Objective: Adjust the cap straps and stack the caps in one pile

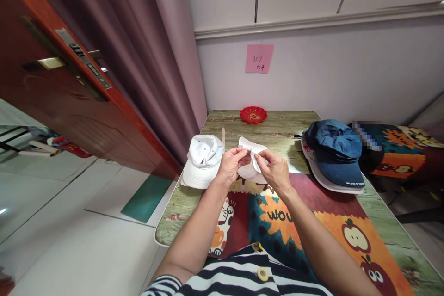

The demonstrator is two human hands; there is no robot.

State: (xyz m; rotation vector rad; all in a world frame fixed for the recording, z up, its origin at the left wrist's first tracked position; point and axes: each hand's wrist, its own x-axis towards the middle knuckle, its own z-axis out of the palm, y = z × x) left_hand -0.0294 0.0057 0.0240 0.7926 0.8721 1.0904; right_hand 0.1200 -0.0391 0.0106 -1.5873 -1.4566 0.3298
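Observation:
A pale pinkish-white baseball cap [250,175] is between my two hands above the middle of the table. My left hand [231,165] pinches one side of its back strap near a small dark piece, perhaps the buckle. Close beside it, my right hand [276,170] has thumb and fingers closed on the strap from the other side. My fingers hide part of the strap and the cap's opening. Just left of my left hand lies a white cap [203,159] with a small dark logo, resting on another pale cap, its strap sticking up behind.
On the table's right side, a navy cap [335,148] sits stacked on lighter caps. A red scalloped dish [253,114] stands at the back. A colourful printed mat [333,222] covers the near part of the wooden-patterned table [180,222]. A brown door [114,115] stands to the left.

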